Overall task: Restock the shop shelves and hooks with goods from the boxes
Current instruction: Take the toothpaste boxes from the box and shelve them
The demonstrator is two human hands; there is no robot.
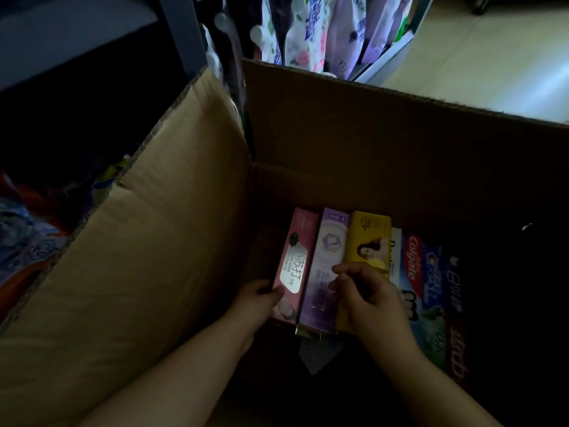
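A large open cardboard box [354, 140] fills the view, with several toothpaste cartons lying side by side at its bottom. My left hand [257, 298] grips the near end of the pink carton [295, 266] from its left side. My right hand [366, 292] hovers with curled fingers over the near ends of the purple carton [328, 260] and the yellow carton [368, 238]; whether it holds either one is unclear. To the right lie a red Colgate carton [414, 263] and a blue Crest carton [434, 278]. The box's right side is in deep shadow.
The box's left flap [138, 257] stands open toward me. Behind the box, flowery refill pouches [323, 32] stand on a low shelf. Light floor [492, 63] shows at the upper right. Dark shelving [77, 35] and colourful packs [27, 235] sit at the left.
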